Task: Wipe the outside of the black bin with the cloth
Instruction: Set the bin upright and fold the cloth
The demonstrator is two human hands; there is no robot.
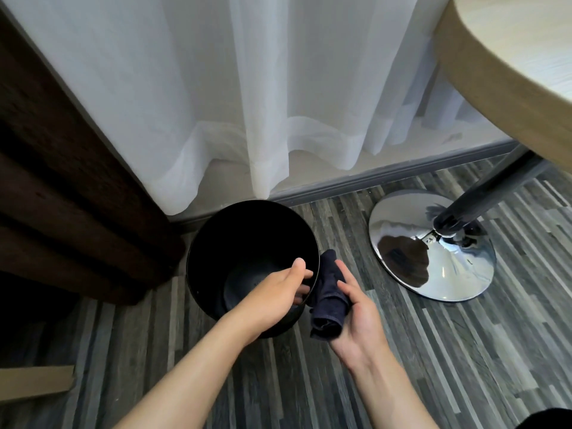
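Observation:
A round black bin [216,243] stands upright on the striped floor, open at the top, with nothing visible inside. My left hand [272,289] grips its near right rim, thumb on the outside edge and fingers curled inside. My right hand [359,308] holds a dark blue cloth [328,301], bunched and hanging, pressed against the bin's outer right wall. The lower part of that wall is hidden behind the cloth and my left arm.
A white sheer curtain [247,103] hangs just behind the bin, and a dark brown curtain [62,196] is at its left. A chrome table base [411,264] with a dark post sits to the right, under a round tabletop [510,57]. Cardboard [34,383] lies at the lower left.

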